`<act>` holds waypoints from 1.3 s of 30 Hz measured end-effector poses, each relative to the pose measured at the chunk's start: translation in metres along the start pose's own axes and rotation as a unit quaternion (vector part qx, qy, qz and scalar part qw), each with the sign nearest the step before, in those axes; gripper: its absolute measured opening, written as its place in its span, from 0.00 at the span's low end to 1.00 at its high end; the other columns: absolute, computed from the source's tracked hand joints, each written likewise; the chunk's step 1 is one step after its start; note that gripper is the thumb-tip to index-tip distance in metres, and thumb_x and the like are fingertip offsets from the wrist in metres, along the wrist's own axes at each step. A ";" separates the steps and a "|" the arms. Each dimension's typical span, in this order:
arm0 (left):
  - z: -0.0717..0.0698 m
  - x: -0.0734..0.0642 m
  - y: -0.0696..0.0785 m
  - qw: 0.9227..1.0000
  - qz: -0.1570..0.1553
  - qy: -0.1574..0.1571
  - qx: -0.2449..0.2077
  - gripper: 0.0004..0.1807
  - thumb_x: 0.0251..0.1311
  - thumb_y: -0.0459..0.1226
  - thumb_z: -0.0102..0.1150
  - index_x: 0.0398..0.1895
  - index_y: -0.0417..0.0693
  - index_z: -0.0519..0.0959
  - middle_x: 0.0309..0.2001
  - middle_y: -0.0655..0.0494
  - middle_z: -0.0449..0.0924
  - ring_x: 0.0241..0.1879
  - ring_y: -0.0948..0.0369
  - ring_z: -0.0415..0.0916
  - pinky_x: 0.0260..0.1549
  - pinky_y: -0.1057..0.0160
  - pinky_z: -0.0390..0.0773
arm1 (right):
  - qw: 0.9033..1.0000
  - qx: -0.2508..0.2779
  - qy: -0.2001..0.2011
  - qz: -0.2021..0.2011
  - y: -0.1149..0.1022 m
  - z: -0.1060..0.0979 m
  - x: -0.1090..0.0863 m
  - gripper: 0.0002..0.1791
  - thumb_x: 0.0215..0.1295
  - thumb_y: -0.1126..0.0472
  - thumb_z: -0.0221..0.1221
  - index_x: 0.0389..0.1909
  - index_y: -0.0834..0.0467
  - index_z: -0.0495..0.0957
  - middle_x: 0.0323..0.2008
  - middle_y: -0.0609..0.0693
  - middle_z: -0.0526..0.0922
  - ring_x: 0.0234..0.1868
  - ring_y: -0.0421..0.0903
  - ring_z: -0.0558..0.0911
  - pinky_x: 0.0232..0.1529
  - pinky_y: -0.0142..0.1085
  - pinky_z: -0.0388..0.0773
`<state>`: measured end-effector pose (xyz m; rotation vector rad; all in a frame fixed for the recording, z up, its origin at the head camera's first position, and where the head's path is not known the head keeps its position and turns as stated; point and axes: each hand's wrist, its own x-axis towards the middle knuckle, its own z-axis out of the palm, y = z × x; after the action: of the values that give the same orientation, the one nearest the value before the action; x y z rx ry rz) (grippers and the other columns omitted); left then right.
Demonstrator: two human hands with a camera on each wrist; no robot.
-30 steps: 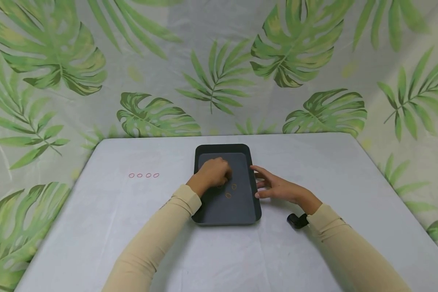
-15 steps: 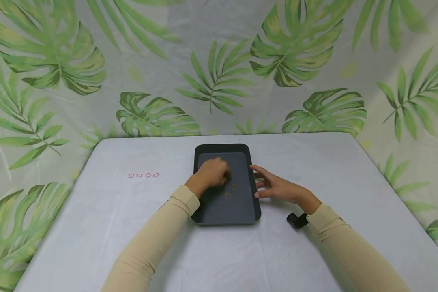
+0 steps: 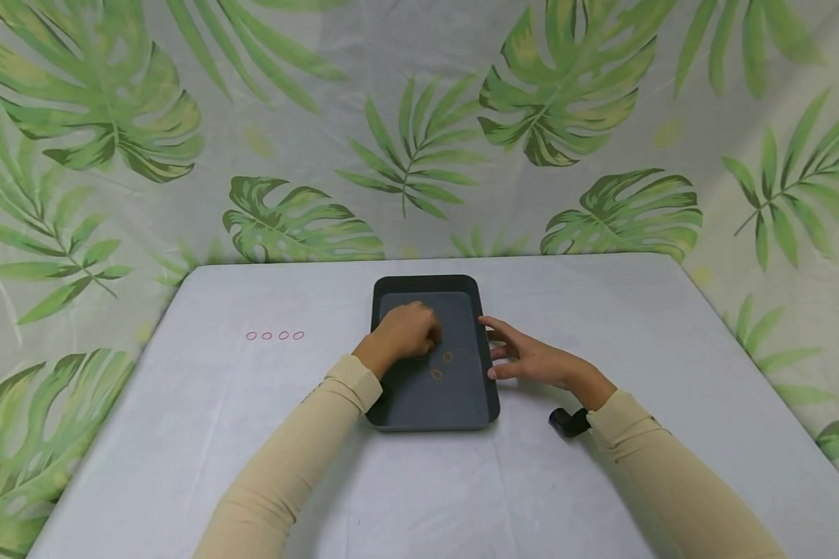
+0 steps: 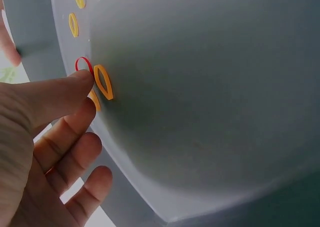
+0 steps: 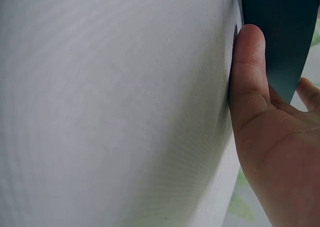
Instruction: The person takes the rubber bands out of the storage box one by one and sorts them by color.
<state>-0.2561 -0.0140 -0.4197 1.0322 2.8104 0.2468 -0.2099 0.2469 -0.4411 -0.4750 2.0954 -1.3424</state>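
A person's left hand [image 3: 409, 330] works over the middle of a dark rectangular tray [image 3: 433, 410], its thumb and bent forefinger pinching a small red ring [image 4: 89, 63] at the tray floor; the remaining fingers curl loosely below, as the left wrist view shows. The tray's long axis runs away from the person, its short sides near and far. The visible arc of the held ring rises above the thumb tip in the left wrist view; its lower part is covered, so its full long axis cannot be told. Just beside the thumb tip lies an orange ring [image 4: 108, 82], its long axis slanting from upper left to a pointed end at lower right; a second orange ring [image 4: 95, 101] is partly hidden by the fingertips. Higher in that view are two yellow rings [image 4: 76, 28], elongated nearly upright, the upper one cut by the frame edge. The right hand [image 3: 534, 361] is relaxed, its fingers extended and spread, fingertips and thumb resting against the outside of the tray's right wall. Left of the tray, well apart from it, four red rings [image 3: 266, 339] form a row running left to right on the white tabletop [image 3: 182, 466]. A black device [image 3: 569, 424] sits at the right cuff; a leaf-printed cloth [image 3: 405, 46] rises behind.
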 end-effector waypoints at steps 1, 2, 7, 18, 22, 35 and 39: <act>0.000 0.000 0.000 1.000 0.000 0.000 0.001 0.08 0.62 0.35 0.65 0.41 0.52 0.89 0.43 0.55 0.88 0.49 0.54 0.81 0.45 0.56 0.83 | 1.000 0.000 0.000 0.000 0.000 0.000 0.000 0.55 0.65 0.60 0.64 0.80 0.43 0.35 0.78 0.61 0.48 0.72 0.61 0.67 0.61 0.45 0.75; 0.000 0.000 0.000 1.000 0.000 0.000 0.001 0.07 0.62 0.35 0.64 0.41 0.52 0.89 0.43 0.55 0.87 0.49 0.54 0.80 0.44 0.56 0.83 | 1.000 0.001 -0.001 0.000 0.000 0.000 0.000 0.55 0.65 0.60 0.64 0.80 0.43 0.35 0.78 0.61 0.48 0.71 0.62 0.66 0.60 0.45 0.75; 0.000 0.001 0.001 1.000 0.000 0.003 0.000 0.06 0.62 0.35 0.64 0.36 0.52 0.89 0.39 0.55 0.87 0.44 0.55 0.80 0.39 0.58 0.82 | 1.000 0.002 -0.006 -0.008 0.000 -0.001 -0.001 0.55 0.65 0.59 0.65 0.80 0.45 0.34 0.78 0.62 0.47 0.71 0.62 0.66 0.59 0.43 0.74; -0.023 0.001 0.003 0.991 0.017 0.080 -0.109 0.03 0.64 0.39 0.64 0.34 0.53 0.86 0.40 0.57 0.83 0.40 0.59 0.77 0.41 0.60 0.78 | 1.000 0.008 -0.009 -0.012 0.000 -0.002 -0.001 0.55 0.65 0.59 0.64 0.80 0.46 0.34 0.78 0.63 0.47 0.71 0.63 0.66 0.58 0.40 0.75; -0.044 -0.007 0.005 0.978 0.036 0.125 -0.161 0.04 0.63 0.39 0.65 0.36 0.51 0.87 0.41 0.55 0.85 0.44 0.55 0.79 0.47 0.57 0.78 | 1.000 0.013 -0.010 -0.008 -0.001 -0.001 0.000 0.55 0.66 0.60 0.64 0.80 0.45 0.34 0.78 0.62 0.47 0.71 0.61 0.67 0.57 0.40 0.75; -0.100 -0.058 -0.006 0.965 0.053 0.200 -0.160 0.02 0.62 0.38 0.66 0.36 0.51 0.86 0.41 0.57 0.85 0.48 0.57 0.79 0.54 0.54 0.78 | 1.000 0.011 -0.005 -0.002 -0.002 0.000 -0.001 0.55 0.65 0.59 0.65 0.80 0.44 0.35 0.78 0.61 0.46 0.72 0.61 0.66 0.58 0.41 0.74; -0.111 -0.076 -0.016 0.957 0.060 0.233 -0.163 0.02 0.61 0.36 0.67 0.35 0.49 0.86 0.41 0.56 0.85 0.45 0.57 0.79 0.46 0.53 0.78 | 1.000 0.010 -0.004 -0.001 -0.002 0.000 0.000 0.55 0.65 0.59 0.65 0.80 0.43 0.35 0.78 0.60 0.46 0.72 0.61 0.66 0.57 0.40 0.74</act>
<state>-0.2287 -0.0873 -0.3093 1.1891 2.9400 1.0583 -0.2094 0.2462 -0.4393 -0.4717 2.0742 -1.3592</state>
